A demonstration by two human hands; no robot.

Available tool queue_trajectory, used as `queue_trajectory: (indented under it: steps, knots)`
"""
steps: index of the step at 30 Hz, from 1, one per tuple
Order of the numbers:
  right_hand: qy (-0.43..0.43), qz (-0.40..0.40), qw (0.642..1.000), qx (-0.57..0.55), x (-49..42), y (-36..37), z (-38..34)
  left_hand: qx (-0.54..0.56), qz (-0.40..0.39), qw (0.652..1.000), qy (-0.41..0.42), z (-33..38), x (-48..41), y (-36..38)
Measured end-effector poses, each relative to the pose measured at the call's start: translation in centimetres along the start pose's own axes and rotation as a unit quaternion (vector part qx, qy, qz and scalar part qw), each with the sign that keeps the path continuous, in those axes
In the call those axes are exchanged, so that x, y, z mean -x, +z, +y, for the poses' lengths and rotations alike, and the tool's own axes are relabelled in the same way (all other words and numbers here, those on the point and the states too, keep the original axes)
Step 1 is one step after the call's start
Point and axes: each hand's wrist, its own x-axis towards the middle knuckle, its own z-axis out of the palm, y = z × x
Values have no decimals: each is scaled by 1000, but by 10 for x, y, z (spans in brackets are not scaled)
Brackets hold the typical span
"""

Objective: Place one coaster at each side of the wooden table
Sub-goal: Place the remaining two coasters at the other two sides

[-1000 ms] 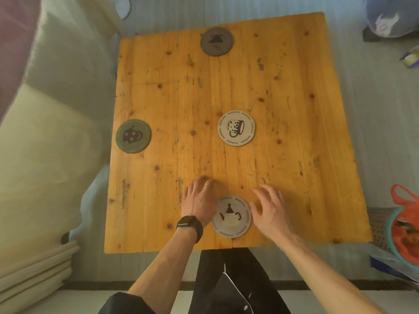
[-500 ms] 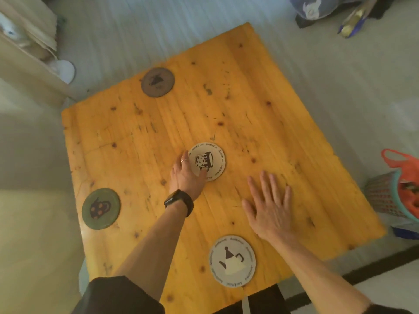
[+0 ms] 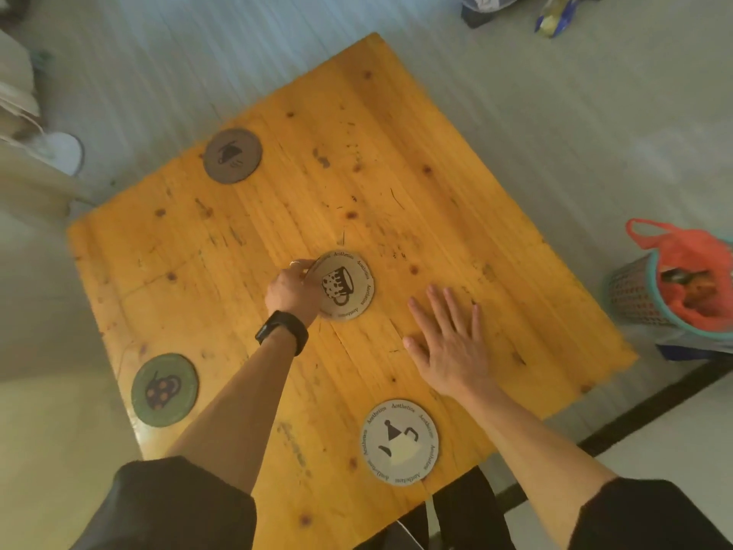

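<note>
The wooden table (image 3: 456, 216) fills the head view. My left hand (image 3: 292, 289) grips the left edge of a white coaster with a mug picture (image 3: 346, 285) near the table's middle, its held edge tilted up off the wood. My right hand (image 3: 450, 341) lies flat, fingers spread, just right of it and holds nothing. A white teapot coaster (image 3: 399, 441) sits at the near edge. A green coaster (image 3: 164, 389) lies at the left edge. At the far edge lies a brown coaster (image 3: 233, 155).
A teal basket with a red bag (image 3: 674, 287) stands on the floor past the table's right edge. Bags (image 3: 555, 11) lie on the floor beyond the far corner. A white round object (image 3: 63, 150) sits on the floor at far left.
Both hands left the teapot coaster at the near edge. My left hand reached the mug coaster and now grips and lifts its edge. My right hand rests flat beside it. The view turned.
</note>
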Motion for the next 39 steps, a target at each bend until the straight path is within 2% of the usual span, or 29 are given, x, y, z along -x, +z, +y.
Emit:
queue_trajectory:
  steps: [3, 5, 6, 8, 10, 11, 13, 15, 17, 20, 23, 28, 31, 35, 39]
  knots:
    - [9, -70, 995, -73, -1, -28, -4, 147, -53, 987, -48, 13, 28, -14]
    - [62, -118, 964, -232, 7, -59, -8, 249, -81, 960, -99, 22, 56, -18]
    - [101, -132, 928, -333, 16, -75, -9, 299, -88, 942, -122, 27, 72, -19]
    - [171, -130, 830, -515, 42, -104, -10, 396, -101, 898, -164, 40, 108, -17]
    - [223, -104, 730, -637, 74, -119, -5, 467, -119, 855, -191, 53, 146, -10]
    - [234, -85, 695, -674, 90, -123, -2, 489, -134, 840, -193, 59, 164, -5]
    - [257, -39, 654, -711, 121, -125, 5, 493, -174, 832, -185, 69, 197, 8]
    - [283, 23, 650, -705, 148, -121, 15, 461, -218, 843, -169, 74, 223, 22]
    - [297, 67, 666, -681, 174, -119, 30, 419, -266, 854, -155, 79, 240, 34]
    - [312, 82, 681, -658, 208, -117, 60, 342, -324, 874, -119, 98, 252, 49]
    - [330, 78, 685, -645, 235, -115, 94, 290, -346, 890, -64, 128, 253, 63]
    - [348, 106, 646, -671, 259, -117, 158, 186, -386, 902, 42, 191, 259, 103]
    - [363, 129, 632, -673, 258, -120, 200, 168, -381, 908, 45, 230, 268, 136]
    - [370, 147, 618, -678, 245, -133, 274, 184, -349, 919, 6, 290, 280, 183]
    - [358, 126, 660, -649, 223, -158, 344, 217, -320, 921, -41, 344, 288, 213]
